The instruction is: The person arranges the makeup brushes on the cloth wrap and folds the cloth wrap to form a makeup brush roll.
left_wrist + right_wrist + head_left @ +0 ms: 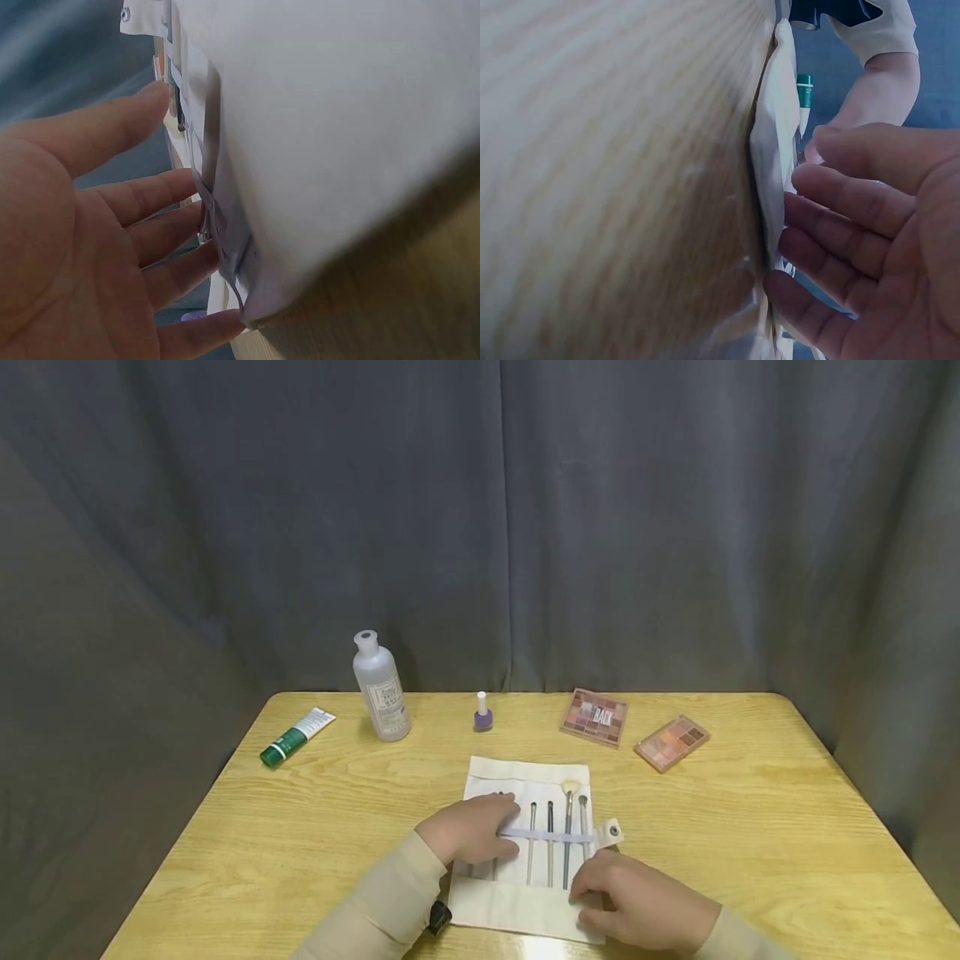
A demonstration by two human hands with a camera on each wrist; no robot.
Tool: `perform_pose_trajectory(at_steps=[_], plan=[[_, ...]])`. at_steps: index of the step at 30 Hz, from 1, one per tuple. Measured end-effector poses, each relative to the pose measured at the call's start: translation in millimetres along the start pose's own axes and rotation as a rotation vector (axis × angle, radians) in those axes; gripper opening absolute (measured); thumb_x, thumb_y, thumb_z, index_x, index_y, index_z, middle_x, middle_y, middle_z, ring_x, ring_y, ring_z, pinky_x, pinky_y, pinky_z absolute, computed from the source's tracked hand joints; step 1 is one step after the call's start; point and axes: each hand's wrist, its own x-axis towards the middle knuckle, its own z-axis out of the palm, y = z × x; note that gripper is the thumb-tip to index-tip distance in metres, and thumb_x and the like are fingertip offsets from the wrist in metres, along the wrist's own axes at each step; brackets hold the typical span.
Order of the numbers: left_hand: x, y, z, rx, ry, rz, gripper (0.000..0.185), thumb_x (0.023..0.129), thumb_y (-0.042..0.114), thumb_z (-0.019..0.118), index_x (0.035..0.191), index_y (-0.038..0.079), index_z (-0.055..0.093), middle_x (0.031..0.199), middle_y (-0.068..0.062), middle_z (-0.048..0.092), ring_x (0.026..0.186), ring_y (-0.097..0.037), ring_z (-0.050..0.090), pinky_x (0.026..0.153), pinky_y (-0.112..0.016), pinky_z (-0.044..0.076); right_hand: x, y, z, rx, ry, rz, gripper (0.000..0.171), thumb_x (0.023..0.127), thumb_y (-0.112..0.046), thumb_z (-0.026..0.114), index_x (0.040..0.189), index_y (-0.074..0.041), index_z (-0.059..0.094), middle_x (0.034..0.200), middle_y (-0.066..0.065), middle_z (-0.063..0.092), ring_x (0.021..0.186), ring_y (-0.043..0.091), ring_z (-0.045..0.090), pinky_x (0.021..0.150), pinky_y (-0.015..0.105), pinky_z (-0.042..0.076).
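A white fabric brush roll (517, 907) lies unfolded on the table, with several makeup brushes in it, among them a fan brush (567, 827). A pale elastic band crosses the handles, and a tab with a snap (611, 832) sticks out at the right. My left hand (474, 828) rests over the roll's left part, hiding some brushes; in the left wrist view its fingers (161, 195) are spread and touch the fabric. At the lower right edge is my right hand (641, 897), its loosely bent fingers (840, 225) touching the roll. Neither hand visibly grips anything.
Along the back of the wooden table (750, 827) stand a clear bottle (382, 693) and a purple nail polish (483, 717). A green and white tube (297, 737) lies at left, two eyeshadow palettes (595, 717) at right. A grey curtain (637, 527) hangs behind.
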Motion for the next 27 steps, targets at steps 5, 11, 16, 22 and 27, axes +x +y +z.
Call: perform_pose_trajectory(at_steps=[5, 11, 16, 22, 27], plan=[[-5.2, -2.2, -4.6, -0.002, -0.009, -0.021, 0.061, 0.095, 0.038, 0.066, 0.147, 0.010, 0.051, 0.157, -0.006, 0.043, 0.145, -0.025, 0.039, 0.118, -0.039, 0.032, 0, -2, -6, -0.044, -0.005, 0.009, 0.010, 0.093, -0.021, 0.072, 0.101, -0.018, 0.074, 0.096, -0.016, 0.062, 0.085, 0.002, 0.048, 0.073, 0.021, 0.049], [-19.1, -2.3, -5.5, -0.003, -0.002, -0.035, 0.056, 0.092, 0.040, 0.070, 0.141, 0.015, 0.059, 0.147, 0.001, 0.055, 0.128, -0.020, 0.051, 0.105, -0.038, 0.046, -2, 2, -13, -0.147, 0.019, 0.048, 0.005, 0.091, -0.015, 0.071, 0.088, -0.019, 0.073, 0.096, -0.013, 0.063, 0.087, 0.002, 0.053, 0.074, 0.026, 0.053], [-32.0, 3.1, -1.5, 0.064, 0.015, 0.006, 0.052, 0.086, 0.038, 0.073, 0.134, 0.018, 0.065, 0.138, 0.006, 0.061, 0.110, -0.015, 0.052, 0.098, -0.038, 0.045, -1, 11, -23, -0.292, 0.061, 0.043, 0.008, 0.088, -0.010, 0.073, 0.082, -0.017, 0.073, 0.090, -0.011, 0.065, 0.085, 0.006, 0.059, 0.074, 0.028, 0.057], [-45.7, 15.2, 6.2, 0.212, 0.010, 0.083, 0.061, 0.078, 0.045, 0.081, 0.133, 0.027, 0.065, 0.129, 0.012, 0.063, 0.108, -0.013, 0.049, 0.096, -0.036, 0.039, 7, 25, -34, -0.410, 0.102, 0.023, 0.007, 0.086, -0.006, 0.072, 0.080, -0.009, 0.071, 0.095, 0.004, 0.071, 0.089, 0.021, 0.068, 0.081, 0.039, 0.059], [-58.9, 27.7, 14.9, 0.339, -0.007, 0.151, 0.076, 0.068, 0.050, 0.087, 0.137, 0.035, 0.059, 0.122, 0.012, 0.059, 0.117, -0.015, 0.048, 0.099, -0.037, 0.041, 11, 33, -36, -0.425, 0.065, 0.118, 0.020, 0.090, -0.009, 0.070, 0.104, 0.005, 0.073, 0.126, 0.025, 0.065, 0.120, 0.049, 0.058, 0.101, 0.061, 0.045]])
